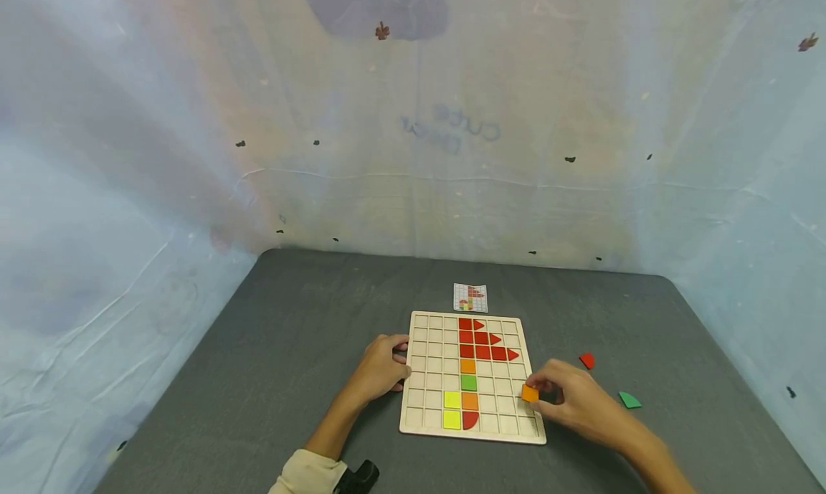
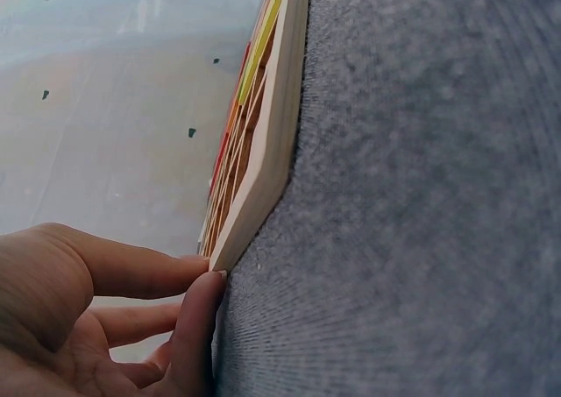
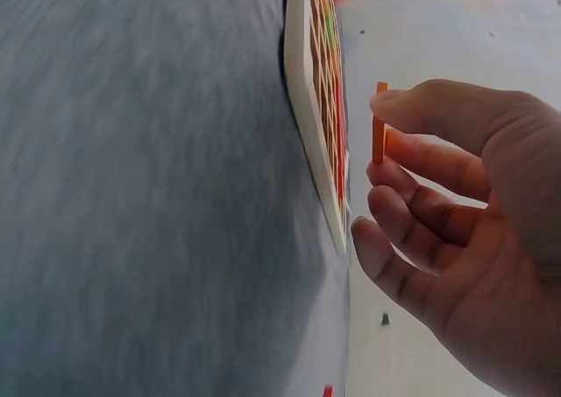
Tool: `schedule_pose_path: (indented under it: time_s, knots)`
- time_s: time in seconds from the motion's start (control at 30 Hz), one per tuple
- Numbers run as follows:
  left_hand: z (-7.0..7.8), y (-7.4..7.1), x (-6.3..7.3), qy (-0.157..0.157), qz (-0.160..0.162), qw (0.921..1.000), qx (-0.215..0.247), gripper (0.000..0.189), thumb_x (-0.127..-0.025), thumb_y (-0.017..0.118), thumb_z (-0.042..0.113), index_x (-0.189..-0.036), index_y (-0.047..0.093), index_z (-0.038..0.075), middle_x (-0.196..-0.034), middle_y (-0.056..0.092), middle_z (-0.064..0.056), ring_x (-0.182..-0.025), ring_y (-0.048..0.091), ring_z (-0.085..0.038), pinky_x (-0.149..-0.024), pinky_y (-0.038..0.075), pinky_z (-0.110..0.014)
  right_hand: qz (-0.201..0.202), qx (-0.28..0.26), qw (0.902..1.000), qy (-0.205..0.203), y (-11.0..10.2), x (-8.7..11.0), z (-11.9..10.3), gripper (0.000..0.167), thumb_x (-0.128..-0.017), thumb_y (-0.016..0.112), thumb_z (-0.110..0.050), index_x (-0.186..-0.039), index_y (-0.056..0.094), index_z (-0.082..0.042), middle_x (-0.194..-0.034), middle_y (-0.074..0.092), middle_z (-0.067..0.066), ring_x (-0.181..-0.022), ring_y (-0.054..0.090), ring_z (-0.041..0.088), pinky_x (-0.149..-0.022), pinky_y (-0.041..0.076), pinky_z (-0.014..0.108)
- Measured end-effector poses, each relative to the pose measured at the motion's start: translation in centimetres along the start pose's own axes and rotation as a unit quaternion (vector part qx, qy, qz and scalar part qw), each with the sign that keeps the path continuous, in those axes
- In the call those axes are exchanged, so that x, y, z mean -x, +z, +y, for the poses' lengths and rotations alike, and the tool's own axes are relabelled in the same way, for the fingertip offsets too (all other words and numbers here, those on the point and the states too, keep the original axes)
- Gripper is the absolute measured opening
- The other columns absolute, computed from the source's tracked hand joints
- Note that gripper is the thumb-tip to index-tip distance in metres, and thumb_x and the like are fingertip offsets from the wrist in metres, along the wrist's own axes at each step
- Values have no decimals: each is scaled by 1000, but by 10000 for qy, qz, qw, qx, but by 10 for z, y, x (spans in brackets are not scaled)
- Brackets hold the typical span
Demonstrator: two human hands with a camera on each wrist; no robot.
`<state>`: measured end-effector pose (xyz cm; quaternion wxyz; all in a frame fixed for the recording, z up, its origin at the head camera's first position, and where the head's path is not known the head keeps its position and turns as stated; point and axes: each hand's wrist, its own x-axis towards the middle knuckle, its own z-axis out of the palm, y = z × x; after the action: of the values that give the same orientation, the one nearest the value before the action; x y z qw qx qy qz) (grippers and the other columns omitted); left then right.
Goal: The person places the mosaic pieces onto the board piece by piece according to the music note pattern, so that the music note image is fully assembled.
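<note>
A wooden grid board lies flat on the grey table. Set into its squares are several red squares and triangles, two yellow squares, orange squares, a green square and a red quarter-circle. At the board's left edge, my left hand holds the rim between thumb and fingers, as the left wrist view shows. My right hand pinches a thin orange square tile between thumb and fingertips, above the board's right edge.
Behind the board lies a small pattern card printed with a coloured grid design. To the right of the board are a loose red quarter-circle piece and a green one. A pale plastic sheet rises behind the table.
</note>
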<state>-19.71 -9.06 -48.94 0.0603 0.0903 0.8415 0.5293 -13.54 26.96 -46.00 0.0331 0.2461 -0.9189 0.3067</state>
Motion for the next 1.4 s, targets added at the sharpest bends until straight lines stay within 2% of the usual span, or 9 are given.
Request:
schedule_pose_path:
  time_s: [0.2, 0.33, 0.9, 1.17, 1.4]
  knots:
    - [0, 0, 0, -12, -21, 10000, 19, 63, -81, 71, -8, -143, 58, -11, -121, 59, -18, -93, 61, -21, -52, 61, -32, -440, -14, 9988, 228, 8, -14, -12, 20, -90, 82, -20, -107, 73, -19, -102, 63, -12, -90, 58, 7, -74, 53, 25]
    - [-1, 0, 0, -33, -57, 10000, 38, 62, -82, 71, -8, -143, 58, -12, -122, 59, -19, -93, 62, -22, -53, 62, -33, -572, -37, 9980, 254, 14, -21, -20, 19, -90, 82, -20, -108, 73, -20, -103, 64, -12, -93, 59, 8, -78, 54, 27]
    - [-2, 0, -1, -90, -44, 9999, 19, 63, -81, 71, -7, -142, 59, -10, -122, 59, -18, -95, 62, -22, -54, 62, -33, -649, -168, 9977, -108, 41, -47, -46, 17, -93, 81, -17, -109, 75, -18, -102, 65, -11, -93, 60, 12, -79, 55, 27]
    - [-3, 0, -2, -110, -40, 9999, 50, 62, -82, 71, -7, -143, 59, -9, -123, 59, -18, -96, 62, -23, -54, 62, -33, -742, -163, 9971, 55, 49, -55, -56, 17, -95, 80, -24, -110, 76, -19, -105, 65, -11, -96, 58, 12, -83, 54, 31]
    - [-2, 0, -2, -81, -46, 9999, 53, 63, -81, 71, -7, -143, 59, -10, -123, 59, -18, -96, 62, -22, -54, 62, -32, -675, 17, 9977, -56, 56, -61, -64, 19, -93, 82, -21, -110, 76, -16, -107, 66, -10, -103, 59, 11, -89, 57, 33]
